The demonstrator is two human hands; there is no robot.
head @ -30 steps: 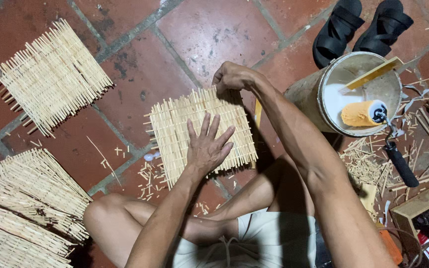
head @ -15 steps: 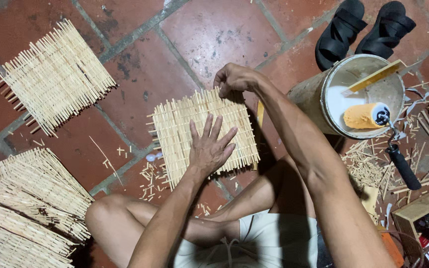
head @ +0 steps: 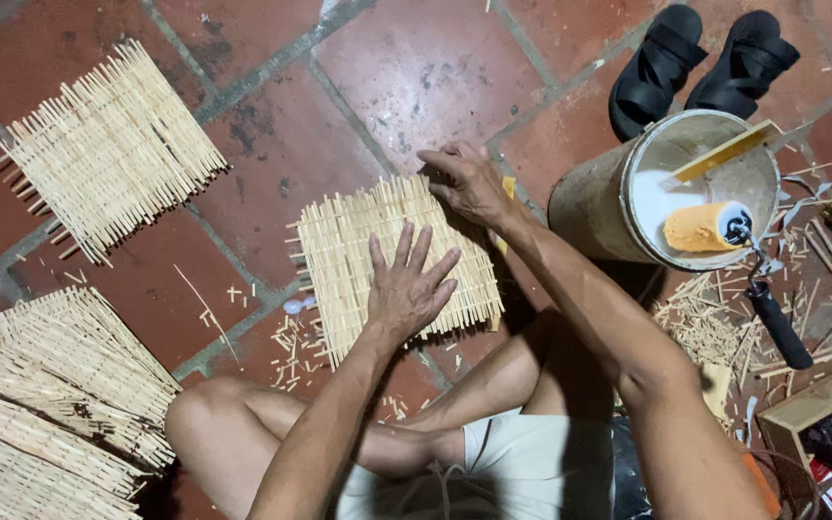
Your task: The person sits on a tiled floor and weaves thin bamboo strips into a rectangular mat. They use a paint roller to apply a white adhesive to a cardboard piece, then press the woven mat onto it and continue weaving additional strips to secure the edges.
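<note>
Pressing flat with fingers spread, the left hand [head: 406, 289] lies on the woven bamboo mat [head: 392, 260], which rests on the red tile floor [head: 416, 67] before the crossed legs. The right hand [head: 469, 183] curls its fingers over the mat's far right corner. Just right stands a bucket [head: 589, 207] with a paint roller [head: 710, 226]; black sandals [head: 700, 63] lie beyond, and another mat [head: 108, 149] lies far left.

Left hand [head: 406, 289] flat on woven bamboo mat [head: 358, 260], right hand [head: 469, 181] gripping its far corner
</note>
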